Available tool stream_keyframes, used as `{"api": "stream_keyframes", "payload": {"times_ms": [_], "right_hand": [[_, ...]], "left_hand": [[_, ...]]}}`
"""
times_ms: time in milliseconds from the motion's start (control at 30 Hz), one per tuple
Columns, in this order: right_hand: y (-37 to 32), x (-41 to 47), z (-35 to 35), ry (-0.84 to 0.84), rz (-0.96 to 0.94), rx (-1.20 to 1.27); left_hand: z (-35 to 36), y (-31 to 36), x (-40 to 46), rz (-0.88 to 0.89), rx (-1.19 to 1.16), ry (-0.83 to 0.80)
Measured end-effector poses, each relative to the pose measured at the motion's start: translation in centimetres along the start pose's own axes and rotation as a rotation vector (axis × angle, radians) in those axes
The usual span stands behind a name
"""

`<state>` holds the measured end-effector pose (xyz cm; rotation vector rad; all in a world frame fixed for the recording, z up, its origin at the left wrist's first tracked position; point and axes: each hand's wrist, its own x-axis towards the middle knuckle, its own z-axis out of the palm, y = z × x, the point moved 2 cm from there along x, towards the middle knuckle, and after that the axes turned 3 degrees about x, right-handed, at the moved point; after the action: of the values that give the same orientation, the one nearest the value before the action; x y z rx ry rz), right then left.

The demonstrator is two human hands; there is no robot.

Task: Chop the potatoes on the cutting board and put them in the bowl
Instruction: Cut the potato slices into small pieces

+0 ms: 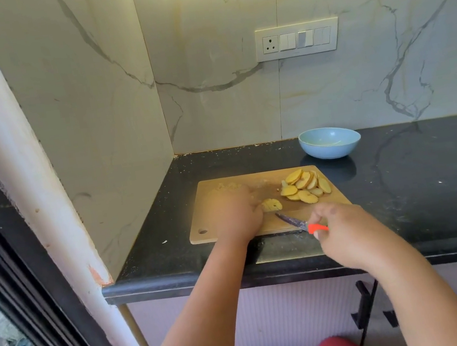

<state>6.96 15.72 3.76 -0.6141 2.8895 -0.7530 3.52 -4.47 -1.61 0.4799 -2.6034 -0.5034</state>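
Observation:
A wooden cutting board (pixel 221 233) lies on the black counter. A heap of yellow potato slices (pixel 306 187) sits at its right side. My left hand (pixel 236 216) rests on the board with its fingertips holding a small stack of sliced potato (pixel 271 205). Chopped bits (pixel 228 187) lie at the board's far left. My right hand (pixel 346 235) grips the orange handle of a knife (pixel 294 221); the dark blade points left, just in front of the stack. The light blue bowl (pixel 330 142) stands behind the board on the right and looks empty.
The black counter (pixel 419 188) stretches to the right. Marble walls close the corner at the back and left. A switch panel (pixel 297 39) is on the back wall. A white pillar (pixel 28 173) stands at the left.

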Motion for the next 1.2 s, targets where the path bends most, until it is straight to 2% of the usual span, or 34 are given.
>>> {"api": "stream_keyframes", "payload": {"times_ms": [67, 167, 267, 433, 633, 800, 933, 1000, 1100, 1200], "right_hand": [[0.3, 0.2, -0.3, 0.068, -0.062, 0.088], [0.1, 0.9, 1.1, 0.257, -0.12, 0.181], [-0.4, 1.3, 3.8, 0.276, -0.167, 0.16], [-1.1, 1.7, 6.3, 0.2, -0.117, 0.038], [-4.2, 3.5, 5.7, 0.059, -0.038, -0.12], [-0.7, 2.2, 2.9, 0.016, 0.036, 0.067], [3.6, 2.5, -1.3, -0.185, 0.113, 0.441], [4.8, 3.2, -2.7, -0.219, 0.106, 0.549], [4.3, 5.9, -2.8, -0.074, -0.032, 0.715], [3.2, 8.7, 0.0, 0.211, -0.113, 0.782]], "left_hand": [[0.0, -0.1, -0.3, 0.001, -0.027, 0.027], [-0.1, -0.6, -0.6, -0.016, -0.062, 0.073], [0.1, -0.9, -0.4, -0.025, -0.059, 0.071], [0.5, -1.1, -0.2, -0.024, -0.075, 0.098], [0.8, -1.1, -0.1, -0.03, -0.048, 0.1], [0.8, -1.2, -0.1, -0.023, -0.051, 0.1], [0.7, -1.2, -0.1, -0.014, -0.022, 0.132], [0.5, -1.0, -0.4, -0.013, 0.02, 0.159], [-0.1, -0.7, -0.6, -0.001, 0.053, 0.216], [-0.1, -0.2, -0.9, 0.145, 0.048, 0.176]]}}
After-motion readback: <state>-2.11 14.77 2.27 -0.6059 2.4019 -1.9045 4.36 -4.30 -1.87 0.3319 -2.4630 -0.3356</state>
